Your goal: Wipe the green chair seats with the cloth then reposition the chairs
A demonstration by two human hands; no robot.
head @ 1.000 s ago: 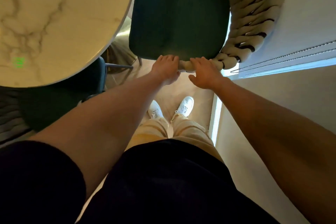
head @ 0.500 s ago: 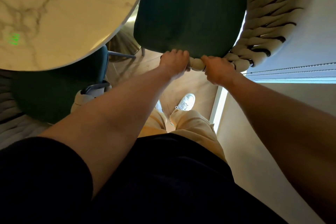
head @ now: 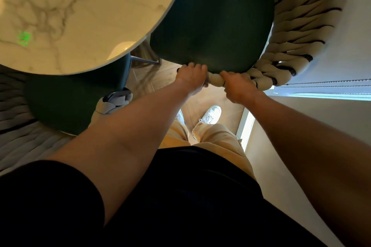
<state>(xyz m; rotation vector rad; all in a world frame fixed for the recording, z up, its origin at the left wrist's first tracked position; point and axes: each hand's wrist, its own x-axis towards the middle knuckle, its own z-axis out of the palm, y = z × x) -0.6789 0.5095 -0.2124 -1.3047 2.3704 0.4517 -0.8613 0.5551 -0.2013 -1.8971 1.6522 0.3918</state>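
View from above, looking down a person's own arms. Both hands grip the near end of a chair's woven rope armrest (head: pixel 215 79), just under the front corner of its green seat (head: pixel 216 22). The left hand (head: pixel 191 76) has its fingers (head: pixel 193 65) curled over the seat edge and rope end; the right hand (head: pixel 239 86) has its fingers wrapped round the rope just beside it. The seat's far corner is tucked under the round marble tabletop (head: pixel 80 12). A second green chair (head: pixel 68 96) sits under the tabletop at left. No cloth is visible, so this looks like the repositioning step.

Risks, as a guess: pushing further could knock the seat or armrest against the tabletop's edge. The person's shoes (head: pixel 210 114) stand close below, so a chair leg might catch a foot. Gripping only one corner could make the chair swing sideways toward the wall at right.
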